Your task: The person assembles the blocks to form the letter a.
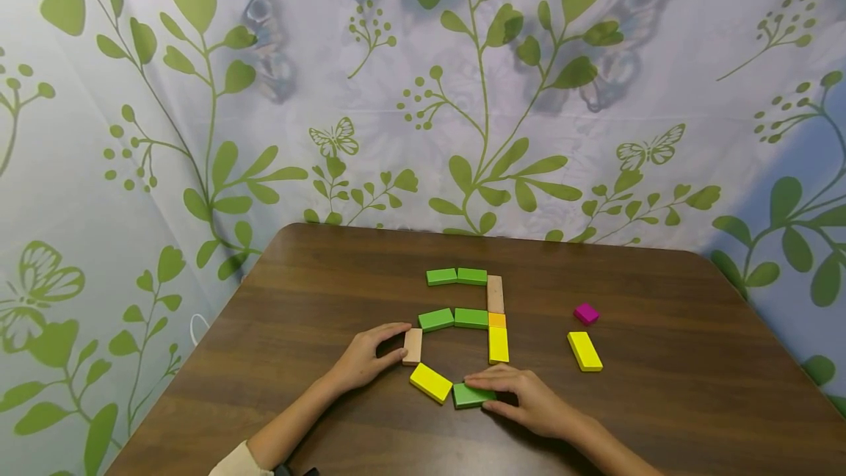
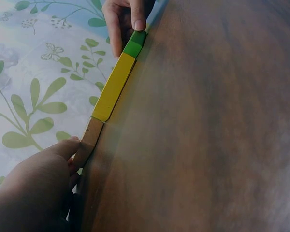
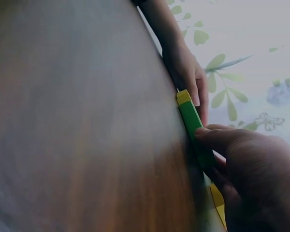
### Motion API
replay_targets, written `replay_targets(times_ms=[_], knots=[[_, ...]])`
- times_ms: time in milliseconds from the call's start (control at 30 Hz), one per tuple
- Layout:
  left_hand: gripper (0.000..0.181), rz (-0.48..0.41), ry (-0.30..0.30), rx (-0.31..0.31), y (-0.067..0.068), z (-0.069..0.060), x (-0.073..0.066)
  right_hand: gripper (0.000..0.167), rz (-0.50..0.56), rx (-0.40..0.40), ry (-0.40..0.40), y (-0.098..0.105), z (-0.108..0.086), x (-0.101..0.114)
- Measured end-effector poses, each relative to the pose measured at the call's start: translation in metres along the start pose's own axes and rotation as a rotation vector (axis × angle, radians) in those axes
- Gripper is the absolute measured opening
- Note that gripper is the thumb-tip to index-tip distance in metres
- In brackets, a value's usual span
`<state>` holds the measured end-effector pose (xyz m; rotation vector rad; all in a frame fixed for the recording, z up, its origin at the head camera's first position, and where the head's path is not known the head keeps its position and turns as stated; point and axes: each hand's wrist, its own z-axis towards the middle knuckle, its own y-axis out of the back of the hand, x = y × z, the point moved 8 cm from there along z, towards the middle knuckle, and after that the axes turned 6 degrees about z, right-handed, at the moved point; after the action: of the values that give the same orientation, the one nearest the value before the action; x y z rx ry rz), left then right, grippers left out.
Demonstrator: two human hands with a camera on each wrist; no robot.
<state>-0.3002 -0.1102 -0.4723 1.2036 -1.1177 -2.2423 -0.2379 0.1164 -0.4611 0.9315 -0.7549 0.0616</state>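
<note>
Ten blocks lie flat on the table point(image 1: 297, 263) in a joined-up figure that looks nearly whole. Along the top run two greens point(image 1: 441, 277); down the right side come a wooden block point(image 1: 495, 294), an orange one point(image 1: 497, 321) and a yellow one point(image 1: 499, 345); the middle row, two more greens point(image 1: 436, 319), meets that side near the orange. These parts appear finished, with neither hand on them. The lower loop is the part in hand: the left grip point(image 1: 362, 358) pinches the left wooden block point(image 1: 413, 347) by thumb and fingers, just below the middle row's left end, and the right grip point(image 1: 529, 399) pinches the bottom green point(image 1: 465, 397), thumb on its near edge and fingers on its far one. Between them the slanted yellow point(image 1: 431, 383) sits untouched. A gap separates the bottom green from the right side's lower end, so the loop is not yet closed there. A magenta block point(image 1: 586, 314) and a loose yellow point(image 1: 584, 351) lie well apart to the right, unused.
</note>
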Motion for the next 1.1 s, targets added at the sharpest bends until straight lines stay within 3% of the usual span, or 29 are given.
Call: replay_targets(times_ms=[300,433,567,800,967,1100], knots=[[0.044,-0.006,0.004,0.002,0.000,0.000,0.000,0.040,0.011,-0.014,-0.013,0.000,0.000,-0.002],[0.044,-0.003,0.001,-0.001,-0.001,0.000,0.000,0.043,0.015,-0.088,0.019,0.010,0.000,0.000],[0.044,-0.005,-0.002,-0.003,-0.002,0.000,0.001,0.044,-0.027,-0.199,0.012,0.033,-0.001,-0.003],[0.044,-0.005,0.000,0.000,-0.001,0.000,0.001,0.049,-0.097,-0.395,-0.146,0.086,-0.016,-0.034],[0.044,-0.011,0.004,0.002,0.000,0.000,0.000,0.050,-0.216,-0.551,-0.264,0.124,-0.037,-0.060],[0.044,-0.014,0.002,0.000,0.000,0.000,0.000,0.048,-0.269,-0.624,-0.356,0.145,-0.056,-0.081]])
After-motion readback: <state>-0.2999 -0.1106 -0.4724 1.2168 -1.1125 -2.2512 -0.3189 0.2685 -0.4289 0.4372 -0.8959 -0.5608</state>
